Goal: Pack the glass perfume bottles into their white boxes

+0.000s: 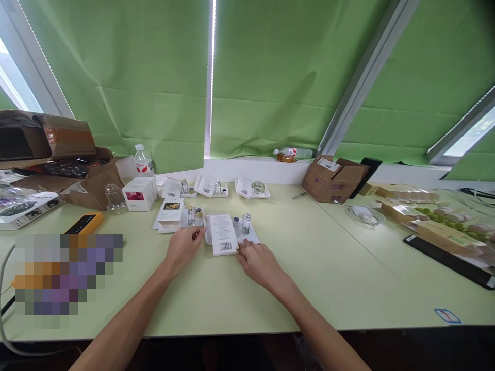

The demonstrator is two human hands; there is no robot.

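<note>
A pale green table spans the scene, with a small blue-outlined mark by its near edge on the right. Past the bare near strip, the right hand has its fingers bent at the near right corner of a white box; whether it grips anything cannot be told. The left hand is loosely curled just left of that box, its grasp also unclear. The box lies barcode up, with a clear glass bottle standing just right of it. A black bar lies to the right. Farther back, a brown carton sits on the right, near a white ledge bearing a lying plastic bottle. Green blinds cover the windows behind, light showing through a narrow gap.
</note>
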